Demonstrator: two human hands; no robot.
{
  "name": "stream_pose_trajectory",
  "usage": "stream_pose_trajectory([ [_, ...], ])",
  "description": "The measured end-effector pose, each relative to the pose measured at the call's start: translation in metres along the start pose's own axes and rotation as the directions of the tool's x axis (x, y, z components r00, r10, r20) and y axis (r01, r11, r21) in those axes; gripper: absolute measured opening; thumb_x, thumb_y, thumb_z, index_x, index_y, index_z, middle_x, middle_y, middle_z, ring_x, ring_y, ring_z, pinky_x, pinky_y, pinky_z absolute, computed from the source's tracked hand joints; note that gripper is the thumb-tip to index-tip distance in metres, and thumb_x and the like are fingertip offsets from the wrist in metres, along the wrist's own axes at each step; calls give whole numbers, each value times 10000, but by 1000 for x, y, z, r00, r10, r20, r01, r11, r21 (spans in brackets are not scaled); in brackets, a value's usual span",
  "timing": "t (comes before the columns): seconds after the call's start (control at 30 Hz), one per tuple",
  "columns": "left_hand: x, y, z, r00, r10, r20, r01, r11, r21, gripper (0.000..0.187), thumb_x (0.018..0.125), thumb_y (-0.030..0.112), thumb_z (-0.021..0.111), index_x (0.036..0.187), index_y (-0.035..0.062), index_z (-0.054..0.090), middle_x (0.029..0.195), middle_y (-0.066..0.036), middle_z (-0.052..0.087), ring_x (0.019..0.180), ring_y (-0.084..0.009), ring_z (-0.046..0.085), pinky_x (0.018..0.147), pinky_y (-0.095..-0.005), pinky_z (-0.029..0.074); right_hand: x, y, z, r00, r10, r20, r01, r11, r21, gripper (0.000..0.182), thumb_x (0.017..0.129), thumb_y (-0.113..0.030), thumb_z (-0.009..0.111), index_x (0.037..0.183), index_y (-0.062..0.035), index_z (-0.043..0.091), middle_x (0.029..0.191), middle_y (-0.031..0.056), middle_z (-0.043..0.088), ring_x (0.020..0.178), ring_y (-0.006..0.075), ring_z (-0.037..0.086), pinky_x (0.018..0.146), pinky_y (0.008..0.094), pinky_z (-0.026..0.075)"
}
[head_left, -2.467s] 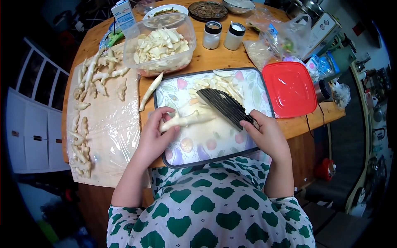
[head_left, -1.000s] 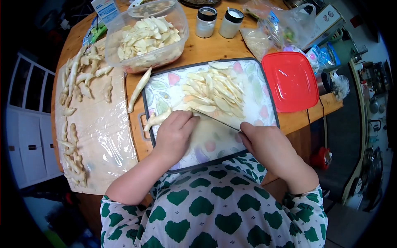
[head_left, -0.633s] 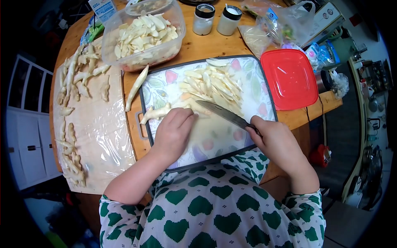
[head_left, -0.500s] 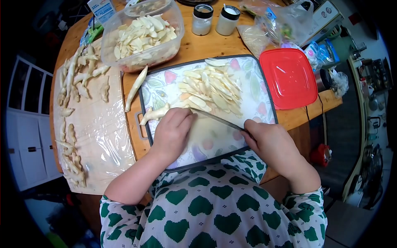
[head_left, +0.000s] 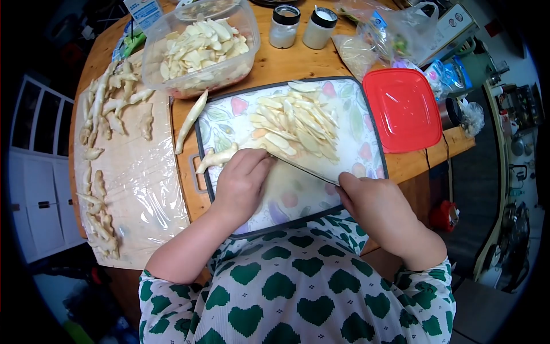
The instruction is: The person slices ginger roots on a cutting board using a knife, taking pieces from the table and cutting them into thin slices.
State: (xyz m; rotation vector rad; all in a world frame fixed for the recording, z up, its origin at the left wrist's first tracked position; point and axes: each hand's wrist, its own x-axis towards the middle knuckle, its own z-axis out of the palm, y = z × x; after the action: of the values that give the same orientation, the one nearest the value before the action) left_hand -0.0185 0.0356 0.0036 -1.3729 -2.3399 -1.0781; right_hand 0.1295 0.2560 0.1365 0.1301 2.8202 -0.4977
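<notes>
My left hand [head_left: 243,180] is closed over a pale ginger root [head_left: 219,156], whose knobbly end sticks out to the left. In my right hand [head_left: 375,203] is the handle of a knife [head_left: 306,170], its thin blade reaching left to the fingertips of my left hand. Those fingers hide the spot where blade and ginger meet. Both hands are over a floral cutting board [head_left: 289,215] with a dark rim. A pile of ginger slices [head_left: 298,123] lies just beyond the blade. One long ginger piece [head_left: 191,121] rests against the board's left edge.
A clear plastic tub [head_left: 200,80] of slices stands behind the board, beside two jars [head_left: 285,27]. Its red lid [head_left: 402,112] lies to the right. More ginger roots [head_left: 117,94] are spread on a plastic-covered sheet [head_left: 146,189] at left. Plastic bags [head_left: 395,37] sit at back right.
The knife blade has tilted slightly and its handle end sits a little lower, with my right hand shifted slightly down. My left hand keeps its grip on the ginger.
</notes>
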Motion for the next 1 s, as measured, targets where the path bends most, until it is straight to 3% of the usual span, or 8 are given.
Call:
stream_pose_trajectory([
  [0.1,0,1,1,1000,2,-10,-2,1000,20,276,785,-39,794,1055,20,782,1109,-123,745,1021,-337,722,868,-411,602,10,1,9,998,60,35,-61,998,21,69,1018,-92,637,1040,-29,618,772,208,701,776,429,738,699,507,588],
  [0.2,-4,-1,2,1000,8,-8,-8,1000,24,313,786,-38,761,1092,18,785,1124,-123,737,1045,-331,717,880,-403,601,8,-4,13,990,122,64,-122,992,-4,222,1119,-254,622,1057,-42,639,806,220,707,801,432,728,728,501,588],
  [0.43,-5,-1,3,1000,2,-32,-2,1000,13,270,797,-40,841,1048,47,795,1072,-110,762,986,-324,738,855,-406,604,12,22,10,972,225,60,-232,957,171,246,1128,-265,604,1093,-24,641,902,279,726,875,481,733,794,561,585],
  [0.53,-4,0,1,1000,0,-26,0,1000,22,256,809,-33,844,1048,45,794,1070,-111,763,984,-324,740,853,-404,604,7,18,11,982,190,13,-188,954,233,246,1119,-261,619,1067,-22,638,890,278,721,867,479,730,776,552,583],
  [0.63,-6,-1,2,1000,9,-13,-9,1000,28,305,789,-38,820,1082,41,789,1100,-111,747,1021,-322,729,864,-405,606,1,8,6,991,120,-53,-109,977,181,228,1114,-244,624,1052,-25,631,841,265,709,828,469,728,743,539,584],
  [1.0,-3,1,0,1000,-9,-18,10,1000,28,212,819,-27,838,1015,27,778,1093,-127,764,1003,-347,743,860,-417,609,-9,-3,8,998,59,10,-60,998,17,126,1076,-156,621,1049,-33,603,743,192,698,729,415,735,658,497,582],
])
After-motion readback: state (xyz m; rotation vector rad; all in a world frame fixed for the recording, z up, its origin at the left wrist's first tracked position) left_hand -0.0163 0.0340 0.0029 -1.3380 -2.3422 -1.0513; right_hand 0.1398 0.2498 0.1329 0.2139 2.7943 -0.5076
